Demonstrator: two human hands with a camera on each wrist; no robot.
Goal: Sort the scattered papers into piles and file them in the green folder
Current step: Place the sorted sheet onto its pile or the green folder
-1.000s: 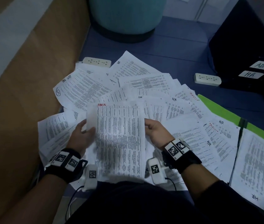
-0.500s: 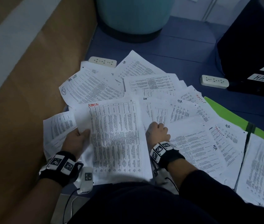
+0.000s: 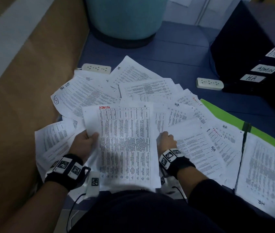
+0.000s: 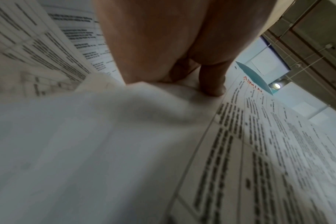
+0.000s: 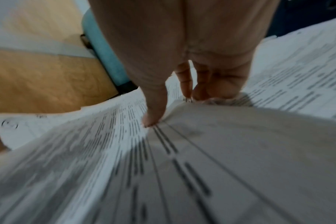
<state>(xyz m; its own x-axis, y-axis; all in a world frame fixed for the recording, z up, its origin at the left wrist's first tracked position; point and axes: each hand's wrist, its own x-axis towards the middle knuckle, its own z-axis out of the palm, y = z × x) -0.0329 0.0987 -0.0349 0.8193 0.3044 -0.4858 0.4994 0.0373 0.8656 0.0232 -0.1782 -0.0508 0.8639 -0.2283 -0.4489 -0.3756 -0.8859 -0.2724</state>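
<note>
Printed papers (image 3: 143,88) lie fanned over the blue floor, hand-marked HR, ADMIN or TASK LIST. The green folder (image 3: 217,111) lies open at the right with an HR pile (image 3: 268,165) on its near half. My left hand (image 3: 84,142) holds the sheet marked ADMIN (image 3: 125,145) by its left edge, thumb (image 4: 211,84) on top, lifted over the others. My right hand (image 3: 167,140) is just right of that sheet, knuckles up. Its thumb (image 5: 153,116) and curled fingers (image 5: 186,84) pinch the edge of a lower sheet (image 5: 230,144) in the spread.
A teal bin (image 3: 125,19) stands at the back. Two white power strips (image 3: 96,68) (image 3: 209,83) lie beside the papers. A black organiser (image 3: 266,69) labelled TASK, ADMIN and HR sits at the right. A brown board (image 3: 24,98) runs along the left.
My right hand let go of the ADMIN sheet's right edge and dropped onto the papers beside it. The left hand kept hold of the sheet.
</note>
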